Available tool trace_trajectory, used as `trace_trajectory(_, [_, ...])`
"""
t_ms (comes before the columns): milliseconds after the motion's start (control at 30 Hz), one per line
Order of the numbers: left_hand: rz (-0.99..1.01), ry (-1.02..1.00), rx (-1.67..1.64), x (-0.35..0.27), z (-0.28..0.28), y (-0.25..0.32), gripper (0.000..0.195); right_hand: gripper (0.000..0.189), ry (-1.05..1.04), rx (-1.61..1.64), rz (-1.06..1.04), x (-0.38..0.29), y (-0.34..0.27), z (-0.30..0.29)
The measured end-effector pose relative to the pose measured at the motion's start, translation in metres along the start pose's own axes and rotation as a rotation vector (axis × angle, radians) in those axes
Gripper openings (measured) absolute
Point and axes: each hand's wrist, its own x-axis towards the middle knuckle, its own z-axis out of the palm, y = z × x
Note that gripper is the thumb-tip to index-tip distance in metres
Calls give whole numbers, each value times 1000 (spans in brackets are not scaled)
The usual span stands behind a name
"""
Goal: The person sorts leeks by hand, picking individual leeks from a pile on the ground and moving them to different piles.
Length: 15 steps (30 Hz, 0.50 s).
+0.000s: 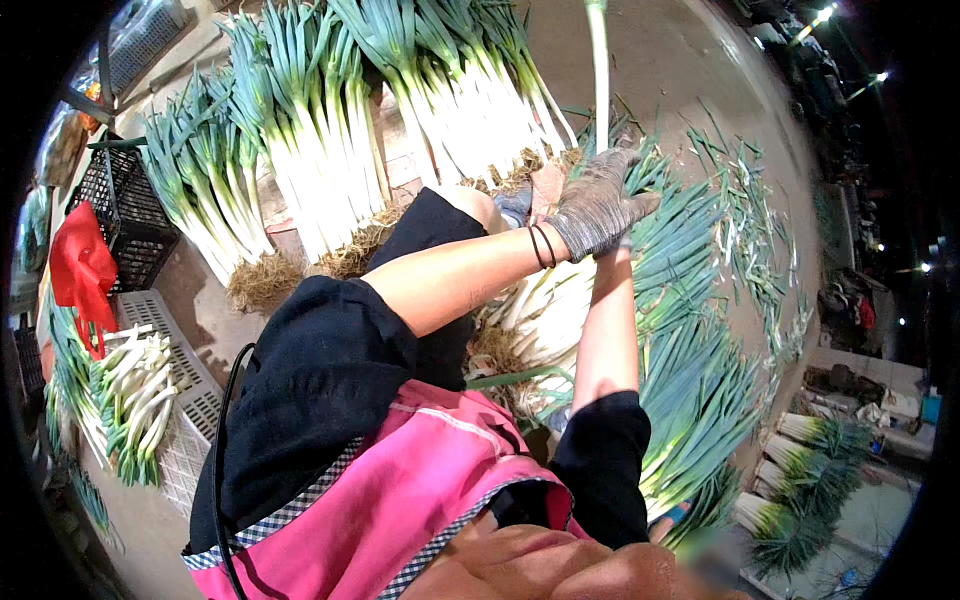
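My left hand (pixel 604 202), in a grey knit glove with dark bands at the wrist, is closed around one leek (pixel 599 82). The leek's pale shaft runs from the fingers to the top edge of the view. Behind that glove, my right hand (pixel 622 244) is mostly hidden; only a bit of it shows above the forearm, and its grip is not visible. Below both hands lies a heap of leeks (pixel 690 390), white shafts towards me and green leaves to the right. Upright leek bundles (pixel 465 97) with roots stand just beyond my knee.
More leek bundles (pixel 315 165) stand at upper left. A black plastic crate (pixel 124 202), a red bag (pixel 81 259) and a pale slatted crate (pixel 176 337) with trimmed leeks (pixel 139 390) are at left. Leaf scraps (pixel 750 225) litter the floor; stacked leeks (pixel 795 480) lie at lower right.
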Motion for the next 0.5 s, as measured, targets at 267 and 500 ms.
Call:
trace_trajectory(267, [-351,-181,-924,32,-7,-34,26,16,617,-1008,376,-175,155,-133])
trace_trajectory(500, [-280,-389,-1092,27,-32,-10,19,15,1162,-721,491,-246,150,-136])
